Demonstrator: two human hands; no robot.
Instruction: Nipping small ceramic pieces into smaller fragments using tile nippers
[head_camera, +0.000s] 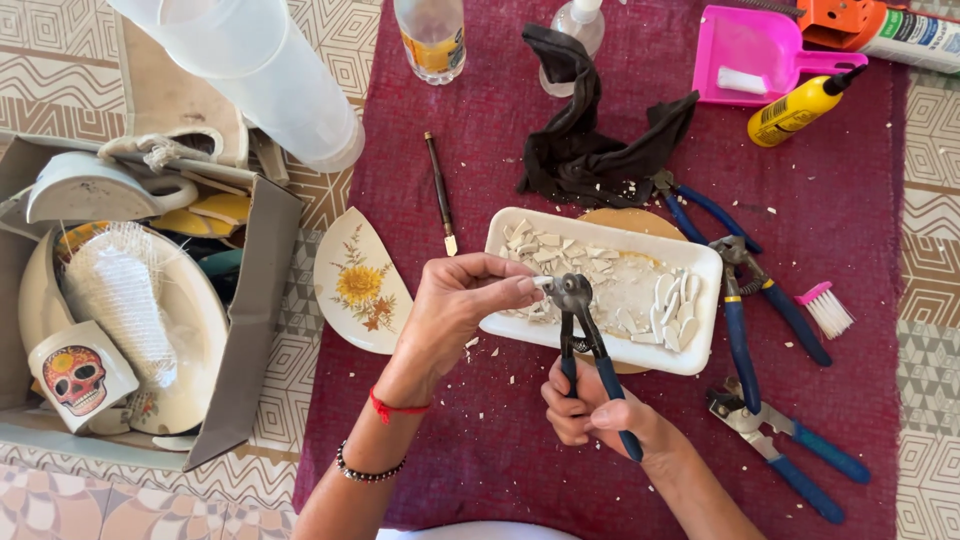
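Centre frame: left hand (455, 300) pinching a small white ceramic piece (542, 283) in the nippers (585, 335); right hand (590, 408) closed round the blue handles, over the white tray (705, 300). Risks: fingertips close to the cutting head, pinch likely; fragment prone to fly off onto the maroon cloth (480, 450).

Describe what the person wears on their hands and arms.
Both hands are bare, no gloves or sleeves. The left hand has a thin red string bracelet at the wrist and, further up the forearm, a dark beaded bracelet with small pale beads. The right hand and its forearm wear nothing visible.
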